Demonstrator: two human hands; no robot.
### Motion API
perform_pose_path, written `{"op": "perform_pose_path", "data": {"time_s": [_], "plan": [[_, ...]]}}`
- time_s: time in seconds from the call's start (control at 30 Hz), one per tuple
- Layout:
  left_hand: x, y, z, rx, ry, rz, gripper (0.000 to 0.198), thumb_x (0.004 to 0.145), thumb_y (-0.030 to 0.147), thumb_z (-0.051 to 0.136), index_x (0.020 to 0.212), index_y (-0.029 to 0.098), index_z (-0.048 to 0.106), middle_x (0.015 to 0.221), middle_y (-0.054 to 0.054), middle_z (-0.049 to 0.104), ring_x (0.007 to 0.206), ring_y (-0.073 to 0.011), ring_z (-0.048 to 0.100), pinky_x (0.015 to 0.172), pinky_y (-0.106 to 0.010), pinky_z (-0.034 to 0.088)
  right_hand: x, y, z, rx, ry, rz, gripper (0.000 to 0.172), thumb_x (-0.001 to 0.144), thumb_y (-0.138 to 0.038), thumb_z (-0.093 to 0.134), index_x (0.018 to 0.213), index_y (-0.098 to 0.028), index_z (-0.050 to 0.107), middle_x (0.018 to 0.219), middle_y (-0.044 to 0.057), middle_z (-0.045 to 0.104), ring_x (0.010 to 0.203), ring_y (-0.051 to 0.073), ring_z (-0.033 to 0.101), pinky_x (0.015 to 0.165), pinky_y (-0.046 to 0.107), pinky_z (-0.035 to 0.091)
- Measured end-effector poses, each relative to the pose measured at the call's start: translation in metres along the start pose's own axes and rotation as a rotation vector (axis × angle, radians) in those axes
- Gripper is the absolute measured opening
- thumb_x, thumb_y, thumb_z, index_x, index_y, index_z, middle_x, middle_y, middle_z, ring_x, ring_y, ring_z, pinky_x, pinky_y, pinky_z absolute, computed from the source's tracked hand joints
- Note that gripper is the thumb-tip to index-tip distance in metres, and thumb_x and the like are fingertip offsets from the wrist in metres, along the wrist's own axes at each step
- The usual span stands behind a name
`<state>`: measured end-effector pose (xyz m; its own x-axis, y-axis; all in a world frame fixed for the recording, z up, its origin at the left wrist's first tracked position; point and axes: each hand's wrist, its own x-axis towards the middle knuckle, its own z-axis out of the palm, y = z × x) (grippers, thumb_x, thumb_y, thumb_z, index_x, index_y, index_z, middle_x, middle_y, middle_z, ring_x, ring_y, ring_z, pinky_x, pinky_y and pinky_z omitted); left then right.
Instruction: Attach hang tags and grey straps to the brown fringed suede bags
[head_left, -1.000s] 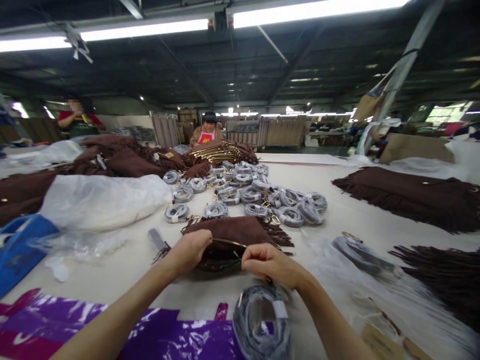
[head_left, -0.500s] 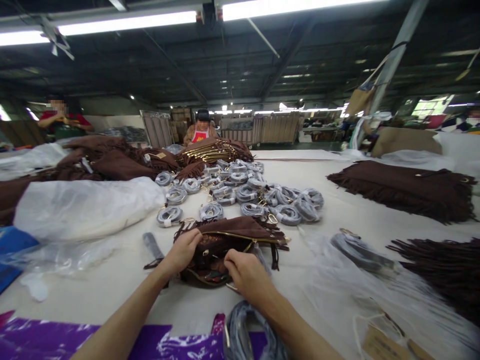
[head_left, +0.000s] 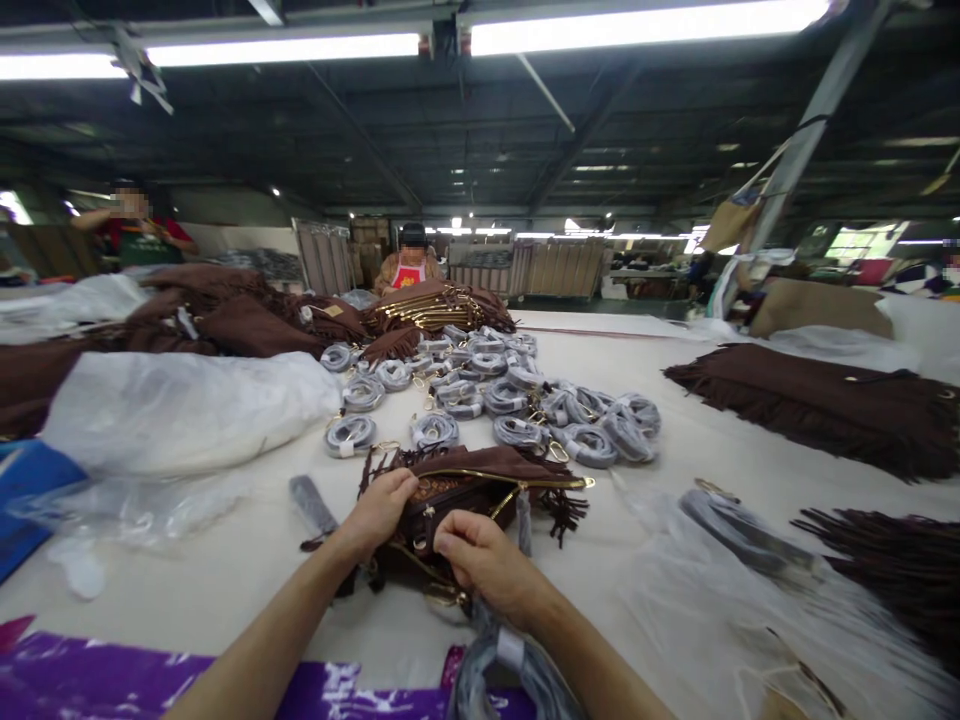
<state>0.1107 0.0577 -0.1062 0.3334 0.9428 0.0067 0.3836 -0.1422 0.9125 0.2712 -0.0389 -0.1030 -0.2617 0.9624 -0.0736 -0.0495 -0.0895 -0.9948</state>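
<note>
A brown fringed bag (head_left: pixel 480 463) lies on the table before me, its gold zipper open and part of its inside showing. My left hand (head_left: pixel 382 508) pinches the bag's upper left edge, thumb and fingers closed on it. At the mouth of the bag, my right hand (head_left: pixel 480 560) has its fingers curled shut on the bag's inner part; the fingertips are partly hidden. A wrapped zipper pull (head_left: pixel 523 522) hangs to the right of that hand. Close below my right wrist lies a coiled strap (head_left: pixel 514 650) in grey wrapping with a white band.
Several wrapped coiled straps (head_left: pixel 517 395) with gold clasps lie beyond the bag. Brown bags (head_left: pixel 255 325) are piled at the back left, near clear plastic (head_left: pixel 195 405). More fringed bags (head_left: pixel 817 400) lie right. Purple plastic (head_left: pixel 105 680) covers the front edge. A co-worker (head_left: pixel 409 268) is across the table.
My right hand has shifted slightly left and down at the bag's mouth, and the bag's inner part now stands higher. My left hand keeps its hold. The view has shifted a little.
</note>
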Motion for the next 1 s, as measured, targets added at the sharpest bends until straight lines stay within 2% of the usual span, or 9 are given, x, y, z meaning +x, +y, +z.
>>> {"op": "perform_pose_path", "data": {"time_s": [0.07, 0.17, 0.23, 0.33, 0.43, 0.57, 0.73, 0.83, 1.0], "plan": [[-0.001, -0.001, 0.001, -0.038, -0.002, -0.021, 0.03, 0.071, 0.051, 0.047, 0.066, 0.021, 0.048, 0.062, 0.005, 0.048, 0.061, -0.0149, 0.044, 0.057, -0.026, 0.037, -0.004, -0.004, 0.0, 0.024, -0.02, 0.007, 0.026, 0.078, -0.044, 0.059, 0.074, -0.019, 0.052, 0.058, -0.005, 0.055, 0.042, 0.006, 0.024, 0.041, 0.021, 0.015], [-0.002, -0.003, 0.001, -0.104, 0.003, -0.055, 0.028, 0.07, 0.048, 0.048, 0.066, 0.02, 0.049, 0.062, 0.005, 0.048, 0.061, -0.0142, 0.044, 0.055, -0.025, 0.036, -0.01, -0.005, -0.002, -0.173, 0.02, -0.045, 0.018, 0.081, -0.033, 0.054, 0.074, -0.017, 0.055, 0.066, 0.0, 0.065, 0.045, 0.007, 0.033, 0.043, 0.02, 0.023], [-0.001, -0.004, 0.001, -0.149, 0.008, -0.08, 0.026, 0.07, 0.046, 0.049, 0.065, 0.02, 0.048, 0.061, 0.005, 0.047, 0.06, -0.0135, 0.043, 0.054, -0.024, 0.036, -0.012, -0.004, -0.001, -0.368, 0.091, -0.063, 0.014, 0.082, -0.021, 0.05, 0.07, -0.017, 0.055, 0.061, -0.001, 0.064, 0.047, 0.009, 0.041, 0.047, 0.02, 0.029], [-0.001, -0.004, 0.001, -0.208, -0.001, -0.124, 0.023, 0.07, 0.042, 0.049, 0.065, 0.02, 0.048, 0.059, 0.005, 0.048, 0.058, -0.0133, 0.044, 0.053, -0.024, 0.038, -0.011, -0.002, 0.0, -0.635, 0.212, -0.067, 0.02, 0.079, -0.009, 0.046, 0.064, -0.018, 0.055, 0.053, -0.003, 0.059, 0.05, 0.011, 0.049, 0.052, 0.022, 0.033], [0.0, -0.004, 0.001, -0.248, -0.013, -0.161, 0.02, 0.07, 0.04, 0.049, 0.067, 0.02, 0.049, 0.06, 0.004, 0.052, 0.057, -0.0138, 0.048, 0.054, -0.024, 0.04, -0.01, -0.002, 0.001, -0.813, 0.245, -0.103, 0.023, 0.075, -0.003, 0.047, 0.061, -0.018, 0.058, 0.055, -0.003, 0.058, 0.054, 0.012, 0.051, 0.054, 0.022, 0.032], [0.0, -0.004, 0.0, -0.266, -0.009, -0.182, 0.018, 0.071, 0.037, 0.05, 0.067, 0.02, 0.05, 0.059, 0.004, 0.054, 0.057, -0.0137, 0.049, 0.054, -0.024, 0.041, -0.011, -0.003, 0.002, -0.857, 0.204, -0.179, 0.023, 0.078, -0.005, 0.048, 0.064, -0.018, 0.061, 0.059, -0.002, 0.061, 0.059, 0.013, 0.054, 0.057, 0.022, 0.032], [-0.001, -0.004, 0.003, -0.253, 0.009, -0.183, 0.015, 0.072, 0.033, 0.047, 0.065, 0.02, 0.049, 0.056, 0.005, 0.049, 0.054, -0.0129, 0.046, 0.052, -0.023, 0.038, -0.007, -0.002, 0.007, -0.809, 0.218, -0.194, 0.022, 0.083, -0.011, 0.049, 0.066, -0.02, 0.059, 0.056, -0.003, 0.059, 0.055, 0.013, 0.055, 0.056, 0.022, 0.032], [-0.001, -0.004, 0.006, -0.22, 0.03, -0.169, 0.015, 0.071, 0.032, 0.047, 0.064, 0.019, 0.049, 0.057, 0.005, 0.047, 0.055, -0.0129, 0.044, 0.052, -0.023, 0.036, -0.003, 0.0, 0.011, -0.842, 0.225, -0.258, 0.021, 0.086, -0.015, 0.048, 0.068, -0.02, 0.057, 0.06, -0.002, 0.061, 0.058, 0.014, 0.056, 0.057, 0.023, 0.031], [-0.002, -0.003, 0.008, -0.153, 0.059, -0.129, 0.016, 0.071, 0.031, 0.046, 0.06, 0.02, 0.048, 0.058, 0.005, 0.044, 0.058, -0.0135, 0.042, 0.054, -0.024, 0.033, 0.003, 0.008, 0.015, -0.899, 0.263, -0.336, 0.007, 0.085, -0.016, 0.049, 0.081, -0.021, 0.051, 0.064, -0.001, 0.063, 0.063, 0.018, 0.06, 0.058, 0.025, 0.031]]}}
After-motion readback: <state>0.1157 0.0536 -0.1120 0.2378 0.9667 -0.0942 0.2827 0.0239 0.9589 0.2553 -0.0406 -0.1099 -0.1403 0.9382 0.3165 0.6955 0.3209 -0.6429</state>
